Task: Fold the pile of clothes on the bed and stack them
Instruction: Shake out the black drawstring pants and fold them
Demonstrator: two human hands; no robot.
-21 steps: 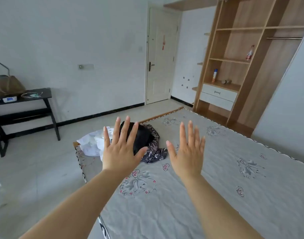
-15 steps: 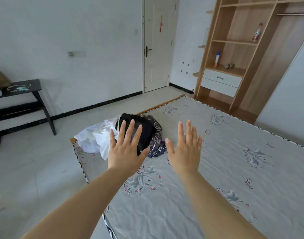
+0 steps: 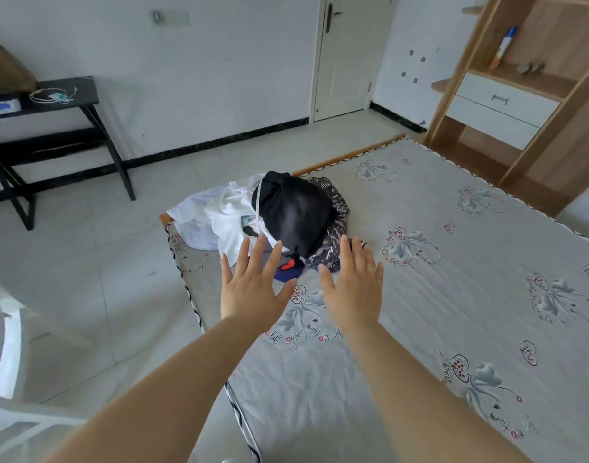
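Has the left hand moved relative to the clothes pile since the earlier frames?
Yes. The left hand has dropped toward the near edge of the clothes pile, no longer covering the black garment.

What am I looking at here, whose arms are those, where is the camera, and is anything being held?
There is no machine here. The two bare arms belong to a person, and the single picture comes from a wide-angle camera worn on their head, looking forward and down, so you see roughly what they see.

The left hand and the right hand are both stretched out with straight, spread fingers. Neither holds anything.

Below them is a bed with a grey flower-printed mattress. Near its far corner lies an unfolded pile of clothes: a white garment on the left, a black garment on top, a dark patterned garment on the right, and a dark blue piece at the front.

Around the bed are a black side table, a white door and a wooden wardrobe.
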